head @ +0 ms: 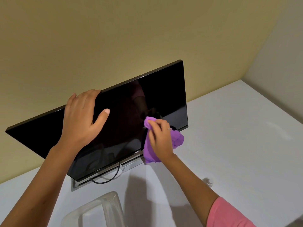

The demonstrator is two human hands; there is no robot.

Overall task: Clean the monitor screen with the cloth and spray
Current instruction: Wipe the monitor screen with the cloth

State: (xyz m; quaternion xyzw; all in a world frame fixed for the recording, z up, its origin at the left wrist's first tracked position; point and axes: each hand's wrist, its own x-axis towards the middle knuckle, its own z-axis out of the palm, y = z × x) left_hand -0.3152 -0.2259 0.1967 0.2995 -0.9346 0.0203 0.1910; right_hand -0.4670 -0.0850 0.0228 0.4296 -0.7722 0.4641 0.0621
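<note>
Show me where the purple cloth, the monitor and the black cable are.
purple cloth (177, 139): head view, bunched part right of the hand.
monitor (160, 89): head view, dark screen, upper right.
black cable (113, 178): head view, loop below the screen.

Place: a plain room in a home or small office; which one cannot be told.
Desk: white desk (237, 128) under the fingers (152, 123) of the right hand.
Monitor: black monitor (164, 89) on its stand, its top edge under the left fingers.
Wall: bare yellow wall (114, 38) beyond the fingertips.
</note>
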